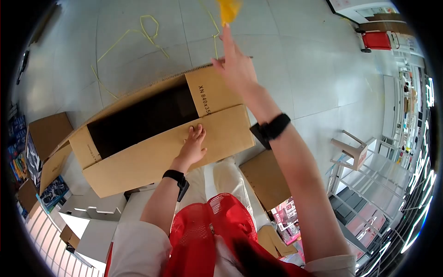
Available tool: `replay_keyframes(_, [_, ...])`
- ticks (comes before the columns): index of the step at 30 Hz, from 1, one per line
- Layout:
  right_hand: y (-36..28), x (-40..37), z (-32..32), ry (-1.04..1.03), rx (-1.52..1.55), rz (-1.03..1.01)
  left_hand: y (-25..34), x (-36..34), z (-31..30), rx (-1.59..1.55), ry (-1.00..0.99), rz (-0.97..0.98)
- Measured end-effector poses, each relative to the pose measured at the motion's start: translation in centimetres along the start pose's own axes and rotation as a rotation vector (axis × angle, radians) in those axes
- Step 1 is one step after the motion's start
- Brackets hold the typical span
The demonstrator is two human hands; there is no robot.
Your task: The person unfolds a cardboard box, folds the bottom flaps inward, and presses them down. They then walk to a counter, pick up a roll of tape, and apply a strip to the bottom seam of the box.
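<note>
Red mesh vest (pixel 207 226) lowest in view, both hands up at the open cardboard box (pixel 152 152) on the tiled floor.
Left hand (pixel 191 145) lies flat, fingers spread, on the near flap; firm palm pressure there should steady the box. Right hand (pixel 237 64) reaches high, fingers stretched to a blurred yellow strap (pixel 228 9); I cannot tell whether it grips.

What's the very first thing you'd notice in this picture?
The big open cardboard box fills the middle, its dark inside showing, and the left hand lies flat on its near flap. Above it, the right hand is raised high, with its fingertips at a blurred yellow thing by the top edge. Loops of yellow strap lie on the grey floor beyond the box.
</note>
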State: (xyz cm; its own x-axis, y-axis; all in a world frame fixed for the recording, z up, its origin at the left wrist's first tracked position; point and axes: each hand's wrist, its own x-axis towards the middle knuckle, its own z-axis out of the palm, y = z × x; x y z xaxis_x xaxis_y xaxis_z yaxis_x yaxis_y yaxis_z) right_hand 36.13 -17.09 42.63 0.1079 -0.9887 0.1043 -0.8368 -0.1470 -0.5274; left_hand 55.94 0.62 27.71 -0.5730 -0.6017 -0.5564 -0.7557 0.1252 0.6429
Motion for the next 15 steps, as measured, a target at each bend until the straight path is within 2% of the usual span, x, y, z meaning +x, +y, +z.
replay_keyframes(6, [1.3, -6.0, 1.3, -0.014, 0.142, 0.163, 2.5, -1.2, 0.2, 0.193, 0.132, -0.034])
replay_keyframes(9, [4.1, -10.5, 4.7, -0.031, 0.285, 0.173, 3.5, -1.8, -0.2, 0.269, 0.158, -0.067])
replay_keyframes(12, [5.5, -13.4, 7.2, -0.042, 0.277, 0.062, 3.8, -2.1, 0.0, 0.541, 0.186, -0.066])
replay_keyframes(13, [5.7, -13.8, 7.4, -0.05, 0.276, 0.072, 3.8, -2.2, 0.1, 0.698, 0.311, 0.015])
replay_keyframes(15, [5.8, -14.3, 7.6, -0.062, 0.272, 0.097, 3.4, -2.3, -0.6, 0.696, 0.459, 0.144])
